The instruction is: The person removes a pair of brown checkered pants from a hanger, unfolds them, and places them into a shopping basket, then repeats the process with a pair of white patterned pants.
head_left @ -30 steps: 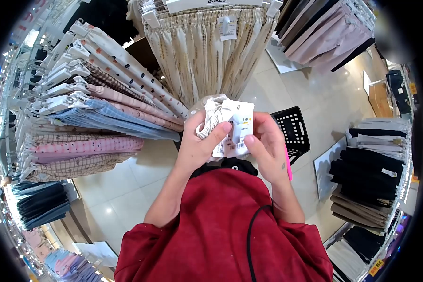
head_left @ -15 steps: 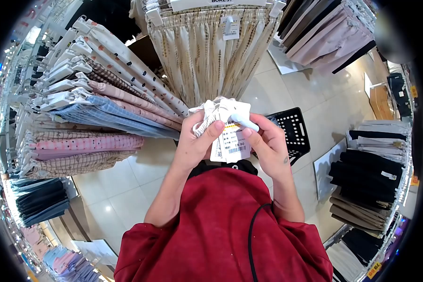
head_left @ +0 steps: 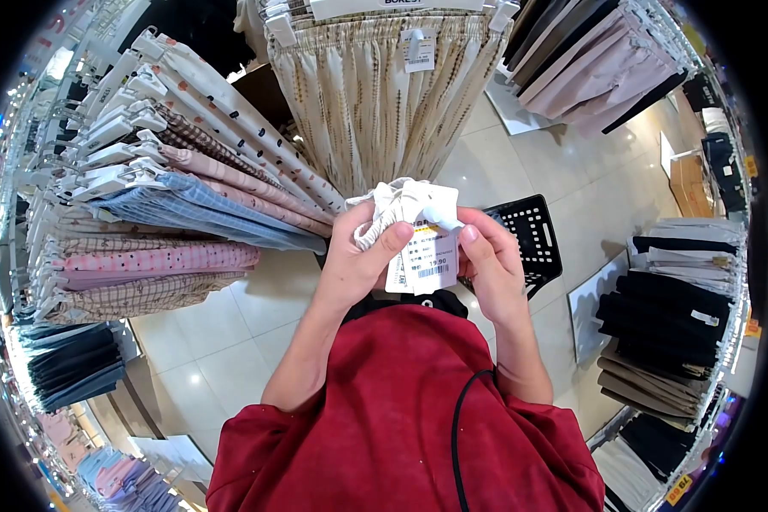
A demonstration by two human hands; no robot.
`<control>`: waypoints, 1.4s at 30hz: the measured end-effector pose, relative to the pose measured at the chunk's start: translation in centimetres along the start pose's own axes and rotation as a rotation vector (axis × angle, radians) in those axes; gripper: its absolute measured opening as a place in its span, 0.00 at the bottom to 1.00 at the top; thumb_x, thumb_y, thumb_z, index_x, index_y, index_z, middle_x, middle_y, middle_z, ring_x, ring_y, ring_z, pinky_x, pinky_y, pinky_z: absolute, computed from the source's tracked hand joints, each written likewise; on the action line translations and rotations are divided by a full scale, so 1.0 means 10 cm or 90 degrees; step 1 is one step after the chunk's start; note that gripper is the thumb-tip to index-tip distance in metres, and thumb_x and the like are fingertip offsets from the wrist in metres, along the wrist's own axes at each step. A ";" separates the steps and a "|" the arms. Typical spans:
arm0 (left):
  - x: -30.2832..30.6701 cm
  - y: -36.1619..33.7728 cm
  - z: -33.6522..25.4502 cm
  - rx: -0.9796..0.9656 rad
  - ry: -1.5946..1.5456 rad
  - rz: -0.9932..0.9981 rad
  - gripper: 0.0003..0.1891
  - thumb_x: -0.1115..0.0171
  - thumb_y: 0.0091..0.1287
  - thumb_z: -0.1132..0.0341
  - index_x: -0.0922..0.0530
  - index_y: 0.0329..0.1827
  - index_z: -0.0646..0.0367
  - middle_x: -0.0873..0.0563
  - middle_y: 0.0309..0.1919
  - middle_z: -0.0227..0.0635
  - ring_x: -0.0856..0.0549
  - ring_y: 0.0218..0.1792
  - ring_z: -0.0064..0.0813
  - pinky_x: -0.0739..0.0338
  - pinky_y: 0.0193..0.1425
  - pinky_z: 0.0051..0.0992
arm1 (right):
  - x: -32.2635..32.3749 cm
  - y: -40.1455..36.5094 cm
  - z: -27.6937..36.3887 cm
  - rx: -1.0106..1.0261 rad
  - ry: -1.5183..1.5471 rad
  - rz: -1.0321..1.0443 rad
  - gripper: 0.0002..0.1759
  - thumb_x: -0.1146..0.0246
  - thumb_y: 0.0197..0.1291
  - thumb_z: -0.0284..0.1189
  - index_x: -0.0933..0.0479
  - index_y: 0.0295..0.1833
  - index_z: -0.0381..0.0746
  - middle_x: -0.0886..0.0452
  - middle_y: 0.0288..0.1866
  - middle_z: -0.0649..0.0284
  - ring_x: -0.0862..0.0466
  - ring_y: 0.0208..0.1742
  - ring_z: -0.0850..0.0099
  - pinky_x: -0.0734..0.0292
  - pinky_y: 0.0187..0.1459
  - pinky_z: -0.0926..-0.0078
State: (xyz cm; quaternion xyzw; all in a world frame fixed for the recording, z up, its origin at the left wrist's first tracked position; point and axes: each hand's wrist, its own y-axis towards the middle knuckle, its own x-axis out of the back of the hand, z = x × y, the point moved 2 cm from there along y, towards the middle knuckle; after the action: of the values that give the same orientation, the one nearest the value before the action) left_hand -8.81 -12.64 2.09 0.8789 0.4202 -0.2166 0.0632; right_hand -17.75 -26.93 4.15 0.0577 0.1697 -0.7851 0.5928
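Note:
My left hand [head_left: 360,254] is closed round a small white bundle [head_left: 390,210] that looks like cord or gathered fabric, its thumb pressed on top. Below the bundle hangs a white price tag [head_left: 432,258] with a barcode and the figure 19.90. A second pale tag is partly hidden behind it. On top of the tags sits a smooth white plastic piece [head_left: 440,206], like a security tag. At its right end my right hand [head_left: 497,260] is closed, thumb and fingers right at the tip and the tag's upper corner.
Patterned cream trousers [head_left: 384,102] hang straight ahead. Printed and checked trousers [head_left: 222,209] crowd the rack on the left. A black shopping basket [head_left: 538,243] stands beyond my right hand. Folded dark garments [head_left: 666,320] hang at the right, over tiled floor [head_left: 563,166].
My right thumb has drawn back to the right from the price tag's face. The white plastic piece has turned, and the tags have shifted slightly right.

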 end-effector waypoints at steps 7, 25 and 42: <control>-0.07 0.01 -0.01 -0.073 0.111 0.000 0.23 0.35 0.64 0.56 0.28 0.52 0.65 0.20 0.39 0.29 0.24 0.39 0.16 0.26 0.44 0.20 | -0.05 0.04 -0.06 0.084 -0.034 0.037 0.36 0.37 0.61 0.28 0.48 0.69 0.33 0.29 0.56 0.55 0.27 0.57 0.73 0.31 0.57 0.74; 0.13 -0.05 -0.19 -0.025 -0.028 0.060 0.24 0.38 0.59 0.78 0.33 0.59 0.65 0.23 0.50 0.36 0.23 0.51 0.23 0.28 0.56 0.25 | 0.22 0.14 -0.41 -0.104 0.234 0.173 0.38 0.38 0.59 0.41 0.43 0.69 0.35 0.24 0.42 0.60 0.29 0.25 0.77 0.21 0.32 0.70; 0.21 0.00 -0.32 -0.134 0.427 -0.044 0.12 0.39 0.58 0.74 0.29 0.43 0.63 0.19 0.34 0.44 0.18 0.35 0.40 0.26 0.43 0.30 | 0.47 0.22 -0.44 -0.015 -0.285 0.103 0.32 0.44 0.66 0.43 0.39 0.67 0.32 0.25 0.55 0.48 0.21 0.46 0.66 0.24 0.46 0.73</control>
State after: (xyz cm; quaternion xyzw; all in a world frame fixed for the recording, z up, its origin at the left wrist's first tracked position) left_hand -6.61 -10.24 4.09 0.8749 0.4674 0.1269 0.0048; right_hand -17.53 -30.24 -1.75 -0.1118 0.0381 -0.7260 0.6774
